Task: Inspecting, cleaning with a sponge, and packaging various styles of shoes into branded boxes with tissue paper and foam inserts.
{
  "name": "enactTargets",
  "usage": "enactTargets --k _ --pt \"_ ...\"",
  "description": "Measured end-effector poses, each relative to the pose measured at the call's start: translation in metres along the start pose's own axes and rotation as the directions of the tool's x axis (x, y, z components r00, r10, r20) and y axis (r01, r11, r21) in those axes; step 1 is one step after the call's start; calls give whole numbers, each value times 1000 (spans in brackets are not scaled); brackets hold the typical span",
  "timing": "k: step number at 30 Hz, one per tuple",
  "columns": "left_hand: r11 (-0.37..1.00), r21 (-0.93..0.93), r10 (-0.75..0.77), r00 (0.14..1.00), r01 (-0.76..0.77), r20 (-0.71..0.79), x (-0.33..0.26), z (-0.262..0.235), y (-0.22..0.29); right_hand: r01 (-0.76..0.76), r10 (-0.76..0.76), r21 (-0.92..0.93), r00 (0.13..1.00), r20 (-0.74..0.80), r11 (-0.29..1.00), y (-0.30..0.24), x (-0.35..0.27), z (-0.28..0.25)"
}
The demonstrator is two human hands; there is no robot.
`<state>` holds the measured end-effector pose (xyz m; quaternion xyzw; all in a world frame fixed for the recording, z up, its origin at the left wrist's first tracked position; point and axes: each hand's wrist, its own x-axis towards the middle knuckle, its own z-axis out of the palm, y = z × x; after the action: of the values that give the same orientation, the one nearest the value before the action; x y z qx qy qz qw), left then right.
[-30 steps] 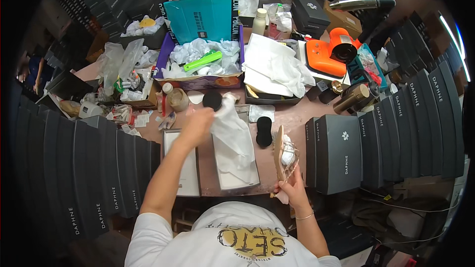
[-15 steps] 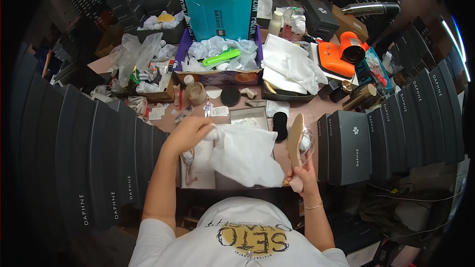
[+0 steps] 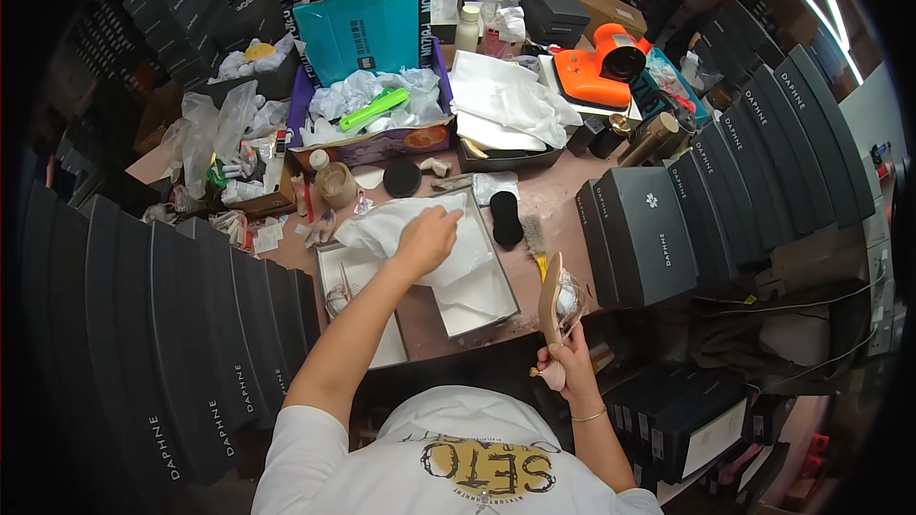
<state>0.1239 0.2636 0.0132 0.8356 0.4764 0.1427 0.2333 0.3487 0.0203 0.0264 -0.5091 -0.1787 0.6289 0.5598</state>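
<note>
My left hand is closed on a sheet of white tissue paper, above an open shoe box. Part of the sheet trails to the left of the hand, and more white paper lies inside the box. In my right hand is a high-heeled shoe, gripped near its heel. Its tan sole faces left, and clear material with white stuffing shows at its other side. A second shoe lies in the left part of the box, partly hidden by my left forearm.
A black shoe-shaped pad and a yellow-handled brush lie right of the box. Behind are a glass bottle, a round black lid, a purple carton and an orange machine. Dark shoe boxes line both sides.
My left hand has carried the tissue paper away from me over the box, uncovering more of it. My right hand still holds the shoe, slightly lower in view. The view has shifted rightward.
</note>
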Motion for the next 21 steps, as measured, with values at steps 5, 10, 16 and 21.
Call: enactTargets --k 5,10,16,21 --pt "962 270 -168 847 30 504 52 84 -6 31 -26 -38 992 123 999 -23 19 0" --pt "939 344 -170 882 9 439 34 77 7 26 -18 -57 990 143 998 -36 14 -34" --pt "895 419 -84 865 -152 494 17 97 43 -112 116 -30 971 207 993 -37 37 -54" --pt "819 551 -194 826 -160 529 22 131 0 -62 105 -137 937 333 989 -48 53 -35"
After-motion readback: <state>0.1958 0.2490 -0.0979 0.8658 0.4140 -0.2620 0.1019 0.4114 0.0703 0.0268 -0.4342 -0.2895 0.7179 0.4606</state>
